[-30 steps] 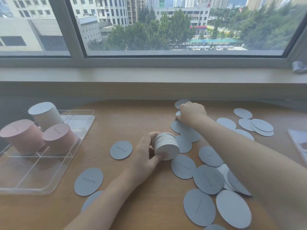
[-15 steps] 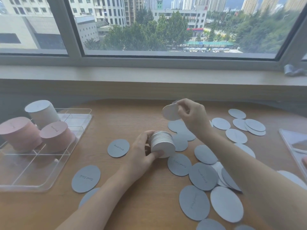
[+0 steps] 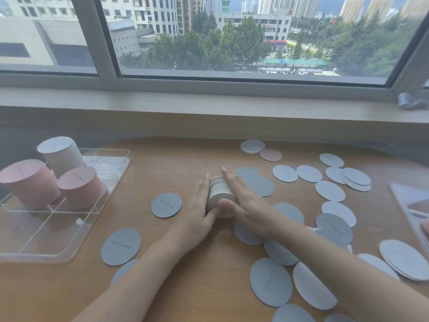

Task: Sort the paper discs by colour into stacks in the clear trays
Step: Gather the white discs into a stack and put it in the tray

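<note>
A stack of grey discs (image 3: 220, 194), lying on its side on the tabletop (image 3: 181, 280), is pressed between both hands. The left hand (image 3: 199, 206) is laid flat against its left end with fingers straight, and the right hand (image 3: 243, 197) is set against its right end, fingers extended and thumb touching the near edge. Loose grey discs (image 3: 329, 191) are scattered right of the stack and nearer the person; one pink disc (image 3: 270, 155) lies beyond it. Well left of the stack, the clear tray (image 3: 53, 242) is seen holding two pink stacks (image 3: 80, 187) and a pale one (image 3: 60, 154).
</note>
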### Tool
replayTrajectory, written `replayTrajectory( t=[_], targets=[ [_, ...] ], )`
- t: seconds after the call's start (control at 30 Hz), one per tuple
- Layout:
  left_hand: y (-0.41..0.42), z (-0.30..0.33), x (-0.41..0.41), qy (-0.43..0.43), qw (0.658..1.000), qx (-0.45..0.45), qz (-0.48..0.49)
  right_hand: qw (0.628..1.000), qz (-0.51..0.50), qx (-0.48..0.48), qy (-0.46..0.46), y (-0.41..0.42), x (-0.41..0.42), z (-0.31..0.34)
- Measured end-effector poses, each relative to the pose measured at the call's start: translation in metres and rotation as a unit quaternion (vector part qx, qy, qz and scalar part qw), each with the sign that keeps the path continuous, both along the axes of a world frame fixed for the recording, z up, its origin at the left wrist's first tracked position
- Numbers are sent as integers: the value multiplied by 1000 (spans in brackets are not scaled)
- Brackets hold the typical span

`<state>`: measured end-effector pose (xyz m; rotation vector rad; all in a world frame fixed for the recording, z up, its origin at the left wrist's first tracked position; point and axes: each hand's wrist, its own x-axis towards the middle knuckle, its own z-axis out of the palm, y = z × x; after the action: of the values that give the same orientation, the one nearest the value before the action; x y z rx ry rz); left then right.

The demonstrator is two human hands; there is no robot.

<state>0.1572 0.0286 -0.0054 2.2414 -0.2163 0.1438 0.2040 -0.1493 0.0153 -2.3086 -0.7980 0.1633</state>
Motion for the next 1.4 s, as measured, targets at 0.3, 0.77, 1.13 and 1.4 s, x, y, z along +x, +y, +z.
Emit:
replayTrajectory(
  t=[0.3,0.77,1.13,1.4],
  targets=[
    [2,-6,0,-13,997,-74,31,997,-11,70,-6,-8,13,1],
    [5,-13,5,12,989,-138,43,926,-229,-292,-64,-35,195,7],
    [5,-12,6,8,987,-157,39,856,-113,-427,-268,-29,189,26],
    [6,-10,5,15,984,-176,20,973,-199,98,-58,-30,111,36]
  ],
)
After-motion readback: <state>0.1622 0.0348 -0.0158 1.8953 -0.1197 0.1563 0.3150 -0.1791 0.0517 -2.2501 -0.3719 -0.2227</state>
